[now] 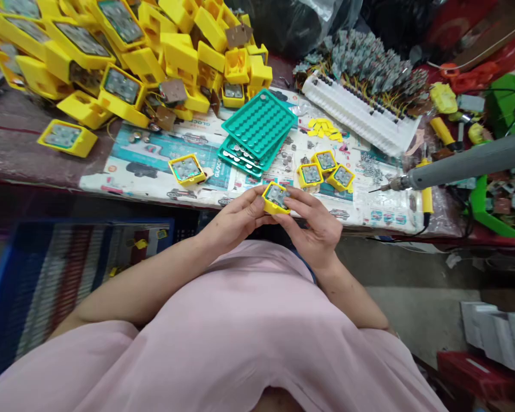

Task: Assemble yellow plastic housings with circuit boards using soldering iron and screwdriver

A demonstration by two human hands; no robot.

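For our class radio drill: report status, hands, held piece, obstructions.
Left hand and right hand holding yellow case. Grey insert facing up. Grey tool at right, apart from both hands.

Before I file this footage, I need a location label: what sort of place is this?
Probably an electronics assembly or repair workshop: yellow plastic casings, some fitted with circuit boards, are heaped on the bench; wired components line a white strip; what looks like an electric screwdriver points in from the right.
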